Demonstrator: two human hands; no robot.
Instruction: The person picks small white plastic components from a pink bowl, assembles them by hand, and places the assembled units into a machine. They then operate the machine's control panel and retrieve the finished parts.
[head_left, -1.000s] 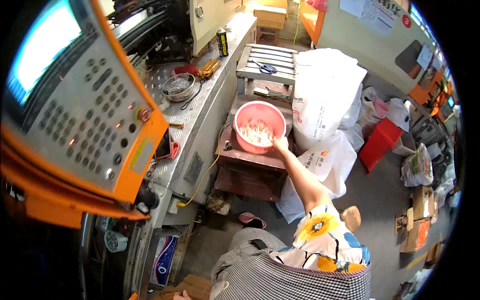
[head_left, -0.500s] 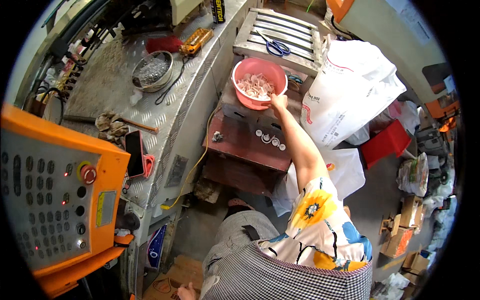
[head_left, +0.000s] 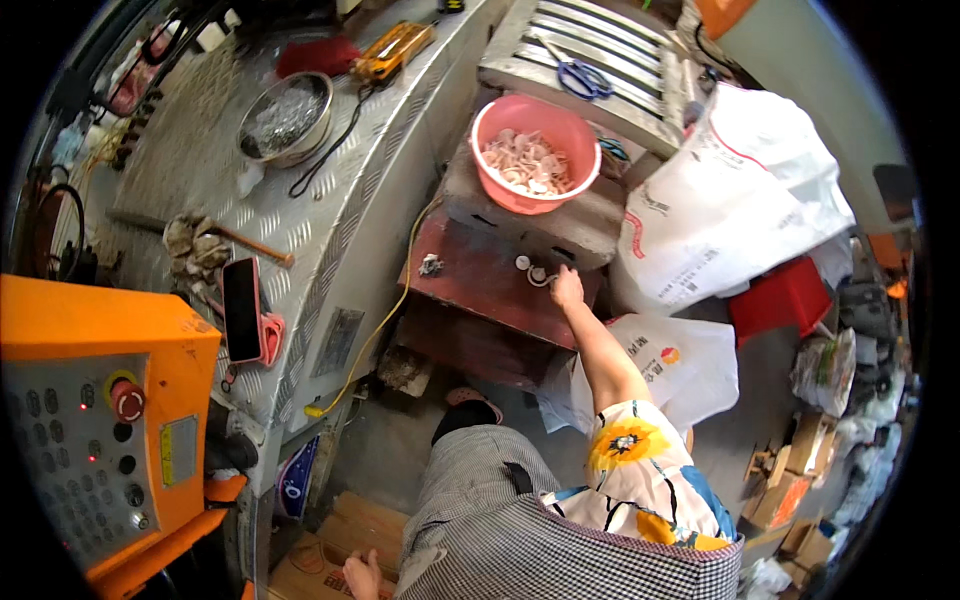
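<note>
My right hand (head_left: pixel 567 288) reaches down to the maroon box top (head_left: pixel 470 280), its fingers drawn together over a row of small white round pieces. A white disc (head_left: pixel 523 262) and a white ring-shaped piece (head_left: pixel 540 277) show beside my fingertips; the hand covers the rest of the row, and what it grips is hidden. Behind it, a pink plastic basin (head_left: pixel 489 185) holds many pale pieces (head_left: pixel 530 163), some ring-like. My left hand (head_left: pixel 363 576) is low at the bottom edge, above a cardboard box (head_left: pixel 345 525), fingers slightly apart, holding nothing visible.
An orange control panel (head_left: pixel 165 350) stands at left, beside a metal bench (head_left: pixel 330 230) with a phone (head_left: pixel 241 310) and a metal bowl (head_left: pixel 322 125). Blue-handled scissors (head_left: pixel 584 80) lie on a slatted stand (head_left: pixel 515 70). A white sack (head_left: pixel 725 215) is to the right.
My right hand has left the basin's rim and come down nearer to me, onto the row of white pieces. The view has shifted a little; my left hand stays low.
</note>
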